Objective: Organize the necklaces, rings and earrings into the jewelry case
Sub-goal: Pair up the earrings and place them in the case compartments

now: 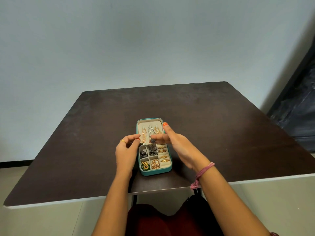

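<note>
A teal jewelry case (168, 165) lies open in the middle of the dark table. Its raised lid (148, 119) holds a rose-gold necklace (143, 133), a silver necklace (150, 132) and a gold necklace (158, 130). The tray holds dark earrings (143, 154), gold earrings (155, 164) and several gold rings (164, 156). My left hand (126, 150) is curled at the lid's left edge and pinches it beside the rose-gold necklace. My right hand (179, 145) reaches over the hinge. Its thumb and a finger pinch the silver necklace's dark pendant (152, 141), and its index finger points up along the lid's right edge.
The dark table (213, 125) stands against a pale wall, its front edge near my lap. A dark cloth-like thing (300, 103) hangs at the far right beyond the table. A pink thread band (203, 172) circles my right wrist.
</note>
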Tool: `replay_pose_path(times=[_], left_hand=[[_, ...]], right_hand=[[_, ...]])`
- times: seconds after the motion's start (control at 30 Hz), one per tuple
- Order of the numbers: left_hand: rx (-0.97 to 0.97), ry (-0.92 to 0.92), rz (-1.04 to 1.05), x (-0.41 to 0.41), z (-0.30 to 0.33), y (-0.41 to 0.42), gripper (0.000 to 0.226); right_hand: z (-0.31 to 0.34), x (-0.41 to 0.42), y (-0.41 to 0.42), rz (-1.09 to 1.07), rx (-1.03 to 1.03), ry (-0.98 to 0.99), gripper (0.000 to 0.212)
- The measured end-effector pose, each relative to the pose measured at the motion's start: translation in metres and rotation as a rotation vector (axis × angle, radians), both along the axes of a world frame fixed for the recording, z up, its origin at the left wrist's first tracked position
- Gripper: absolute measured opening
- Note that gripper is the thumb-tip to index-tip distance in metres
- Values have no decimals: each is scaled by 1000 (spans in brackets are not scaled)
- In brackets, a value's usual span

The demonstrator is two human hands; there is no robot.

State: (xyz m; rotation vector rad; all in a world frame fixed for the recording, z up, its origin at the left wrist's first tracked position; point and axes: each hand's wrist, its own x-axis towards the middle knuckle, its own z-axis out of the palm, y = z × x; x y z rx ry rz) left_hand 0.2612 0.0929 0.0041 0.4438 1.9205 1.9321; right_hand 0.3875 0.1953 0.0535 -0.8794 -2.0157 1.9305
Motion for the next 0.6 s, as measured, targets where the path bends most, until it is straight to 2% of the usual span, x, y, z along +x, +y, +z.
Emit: replay_pose_path(times=[0.17,0.4,0.6], left_hand=[[54,28,167,-1,-11,-5,15],[169,-84,207,-6,-15,-7,18],[153,-69,205,-4,-14,-7,19]], right_hand=[[-6,-4,-1,22,76,-112,69],[-9,-7,-6,61,206,-211,78],[-10,-6,-6,-22,133,-58,65]])
